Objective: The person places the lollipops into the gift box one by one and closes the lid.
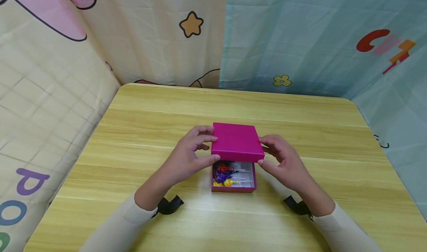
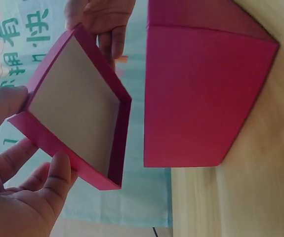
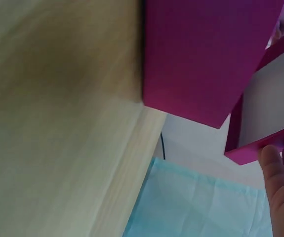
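Observation:
A magenta box lid [image 1: 237, 141] is held level between both hands, above and behind its open box [image 1: 234, 189]. Several lollipops [image 1: 222, 175] with red, purple and yellow wrappers lie inside, their white sticks pointing right. My left hand [image 1: 191, 153] grips the lid's left side with thumb and fingertips; my right hand [image 1: 287, 162] pinches its right side. From the left wrist, the pale underside of the lid [image 2: 77, 103] shows, apart from the box wall [image 2: 196, 98]. The right wrist view has fingers [image 3: 272, 170] on the lid's edge. The lid hides the rear of the box.
The box stands on a light wooden table [image 1: 150, 115]. Printed curtains [image 1: 287, 33] hang behind the table and along its sides. Dark straps [image 1: 169, 205] sit at both wrists, near the pale sleeves.

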Tool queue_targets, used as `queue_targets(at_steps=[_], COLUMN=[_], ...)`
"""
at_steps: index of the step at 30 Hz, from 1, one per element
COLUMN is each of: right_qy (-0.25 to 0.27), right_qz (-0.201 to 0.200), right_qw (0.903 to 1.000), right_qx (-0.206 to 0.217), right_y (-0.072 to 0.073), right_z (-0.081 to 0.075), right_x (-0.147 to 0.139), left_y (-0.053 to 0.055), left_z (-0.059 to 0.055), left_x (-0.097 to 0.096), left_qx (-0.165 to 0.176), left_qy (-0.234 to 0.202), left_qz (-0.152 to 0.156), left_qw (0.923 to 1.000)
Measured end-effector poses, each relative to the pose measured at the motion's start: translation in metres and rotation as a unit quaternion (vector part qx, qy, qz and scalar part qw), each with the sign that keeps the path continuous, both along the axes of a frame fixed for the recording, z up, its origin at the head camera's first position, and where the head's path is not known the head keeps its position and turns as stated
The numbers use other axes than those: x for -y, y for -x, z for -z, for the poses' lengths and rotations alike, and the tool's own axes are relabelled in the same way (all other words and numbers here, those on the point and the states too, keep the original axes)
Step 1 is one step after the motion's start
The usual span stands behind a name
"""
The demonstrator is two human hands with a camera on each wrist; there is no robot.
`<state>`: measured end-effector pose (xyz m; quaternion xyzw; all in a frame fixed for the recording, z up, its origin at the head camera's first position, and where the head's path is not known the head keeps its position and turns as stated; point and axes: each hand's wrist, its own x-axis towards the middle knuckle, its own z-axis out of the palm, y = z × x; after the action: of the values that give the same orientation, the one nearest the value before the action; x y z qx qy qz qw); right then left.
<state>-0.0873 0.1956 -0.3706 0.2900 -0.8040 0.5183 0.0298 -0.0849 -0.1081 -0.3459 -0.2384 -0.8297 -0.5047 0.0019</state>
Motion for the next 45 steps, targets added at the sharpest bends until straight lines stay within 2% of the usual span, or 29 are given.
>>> queue_targets(at_steps=[7, 13, 19, 23, 29, 34, 38, 45], right_qy=[-0.041, -0.077, -0.118, -0.127, -0.147, -0.164, -0.176, -0.201], right_qz=[-0.015, -0.035, -0.043, -0.052, -0.056, -0.055, -0.052, -0.069], right_qw=[0.9988, 0.9949, 0.9899, 0.9872, 0.9800, 0.9753, 0.9720, 0.9647], right_qx=[-0.022, -0.055, -0.067, -0.080, -0.122, -0.137, -0.146, -0.155], right_y=[-0.010, -0.020, -0.027, -0.027, -0.027, -0.027, -0.027, -0.025], right_z=[0.008, 0.012, 0.015, 0.018, 0.021, 0.022, 0.023, 0.026], right_x=[-0.008, -0.013, -0.015, -0.015, -0.013, -0.013, -0.015, -0.016], left_y=[-0.019, -0.036, -0.049, -0.051, -0.052, -0.051, -0.050, -0.051], left_z=[0.005, 0.008, 0.012, 0.016, 0.022, 0.027, 0.030, 0.034], left_x=[-0.002, -0.003, -0.002, -0.001, -0.002, -0.004, -0.007, -0.009], left_qx=[-0.038, -0.084, -0.075, -0.075, -0.096, -0.115, -0.125, -0.124], left_qy=[0.066, 0.085, 0.117, 0.135, 0.153, 0.168, 0.164, 0.176], left_qz=[0.006, 0.023, 0.021, 0.014, 0.009, 0.004, 0.009, 0.006], left_qw=[0.9971, 0.9926, 0.9901, 0.9879, 0.9835, 0.9791, 0.9785, 0.9766])
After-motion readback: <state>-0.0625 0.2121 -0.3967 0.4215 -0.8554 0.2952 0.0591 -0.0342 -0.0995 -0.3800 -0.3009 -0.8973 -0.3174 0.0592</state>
